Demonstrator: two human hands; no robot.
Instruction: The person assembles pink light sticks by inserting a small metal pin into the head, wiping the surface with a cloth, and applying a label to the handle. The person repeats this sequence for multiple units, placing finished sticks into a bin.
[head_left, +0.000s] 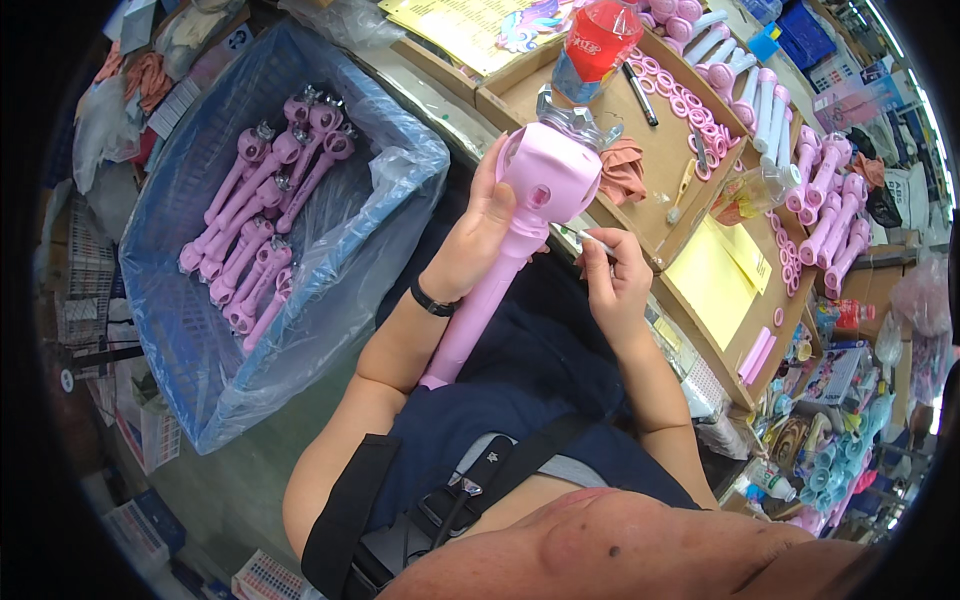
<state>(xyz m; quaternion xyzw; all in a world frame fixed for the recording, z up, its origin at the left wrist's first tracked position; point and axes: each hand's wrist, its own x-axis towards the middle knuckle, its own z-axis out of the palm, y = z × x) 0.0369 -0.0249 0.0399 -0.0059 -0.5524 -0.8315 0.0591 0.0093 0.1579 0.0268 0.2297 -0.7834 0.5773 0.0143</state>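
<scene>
Now left grip [478, 232] wraps a pink wand [548, 180], clear of the crate's rim [425, 130]; right grip [617, 277] pinches a white stick [598, 242].

Pale bench [415, 85], seen in part, its surface largely covered. A yellow printed sheet [455, 32] lies toward the far left. Shallow cardboard trays [655, 222] occupy the near side, separated by a low wall. The left section carries a red-labelled bottle [603, 45], a black marker [641, 95], scattered pink rings [683, 108], a crumpled orange-brown cloth [622, 170] and a small brush [683, 190]. The right section carries yellow sheets [703, 295], further pink rings and pink rods [757, 356]. Beyond the trays lie white handles [770, 118] and pink wand parts [828, 172], grouped in rows.
</scene>
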